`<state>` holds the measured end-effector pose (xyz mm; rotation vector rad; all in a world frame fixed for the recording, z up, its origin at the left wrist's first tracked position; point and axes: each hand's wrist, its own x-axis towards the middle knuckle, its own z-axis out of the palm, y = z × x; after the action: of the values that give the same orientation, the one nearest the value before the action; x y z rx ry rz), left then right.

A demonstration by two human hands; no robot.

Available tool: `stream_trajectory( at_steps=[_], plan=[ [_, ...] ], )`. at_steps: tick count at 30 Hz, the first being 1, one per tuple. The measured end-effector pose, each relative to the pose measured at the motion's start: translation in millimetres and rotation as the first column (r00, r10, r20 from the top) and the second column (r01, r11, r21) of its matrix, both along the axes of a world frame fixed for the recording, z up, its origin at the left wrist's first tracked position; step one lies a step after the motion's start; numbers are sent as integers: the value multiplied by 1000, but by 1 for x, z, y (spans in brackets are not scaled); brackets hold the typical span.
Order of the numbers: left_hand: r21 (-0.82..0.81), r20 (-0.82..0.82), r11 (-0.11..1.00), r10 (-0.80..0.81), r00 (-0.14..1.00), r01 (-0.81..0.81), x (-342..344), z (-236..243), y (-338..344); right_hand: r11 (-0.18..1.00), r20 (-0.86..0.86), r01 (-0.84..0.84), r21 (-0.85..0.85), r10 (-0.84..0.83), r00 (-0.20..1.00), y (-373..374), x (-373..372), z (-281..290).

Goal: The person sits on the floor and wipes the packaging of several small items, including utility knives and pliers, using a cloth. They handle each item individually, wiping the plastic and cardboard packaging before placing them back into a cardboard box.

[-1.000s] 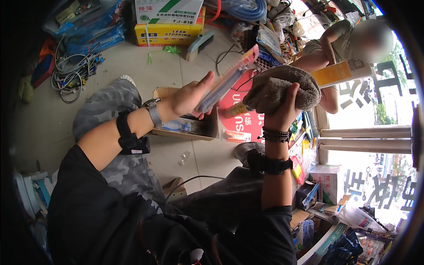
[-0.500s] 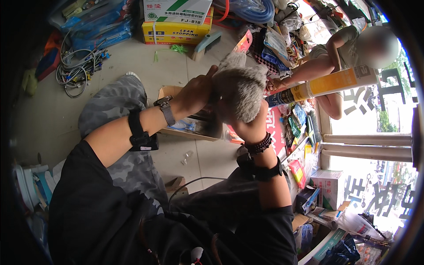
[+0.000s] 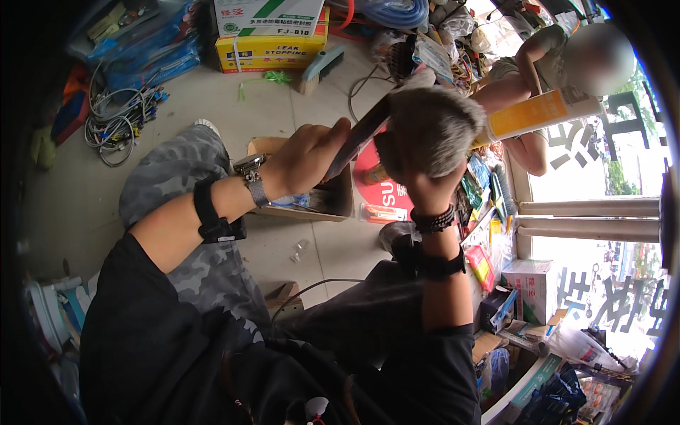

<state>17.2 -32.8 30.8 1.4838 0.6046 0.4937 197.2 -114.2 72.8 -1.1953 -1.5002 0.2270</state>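
My left hand (image 3: 308, 159) is closed round the lower end of a dark, flat strip (image 3: 361, 131) that slants up to the right. The strip's far end reaches up beside a grey furry piece (image 3: 439, 127), and I cannot tell whether they are joined. My right hand (image 3: 432, 191) grips the furry piece from below, its fingers mostly hidden behind it. The pile is thick and pale at the tips, with a darker side facing left. Both hands are raised over an open cardboard box (image 3: 343, 198) on the floor.
A yellow and white cartridge tube (image 3: 542, 113) stands out behind the furry piece, near a seated person (image 3: 524, 78). A hand brush (image 3: 322, 69) lies by stacked boxes (image 3: 273, 49). Coiled grey hoses (image 3: 117, 113) lie left. Assorted goods line the window at right.
The furry piece has moved right with my right hand and turned. My left hand has shifted slightly down and left, and the dark strip now shows between the hands.
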Motion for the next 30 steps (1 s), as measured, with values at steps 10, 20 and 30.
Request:
stream_trajectory(
  at_steps=[10,20,30],
  plan=[
    [-138,585,934,-191,788,328,-4,-41,32,969,452,-248,21,212,866,-6,-31,-3],
    [-193,97,942,-261,960,275,-18,-16,16,970,305,141,199,-198,931,0,3,10],
    [-496,232,787,-287,929,367,-20,-9,12,970,-279,202,138,-158,947,-3,12,14]
  ],
)
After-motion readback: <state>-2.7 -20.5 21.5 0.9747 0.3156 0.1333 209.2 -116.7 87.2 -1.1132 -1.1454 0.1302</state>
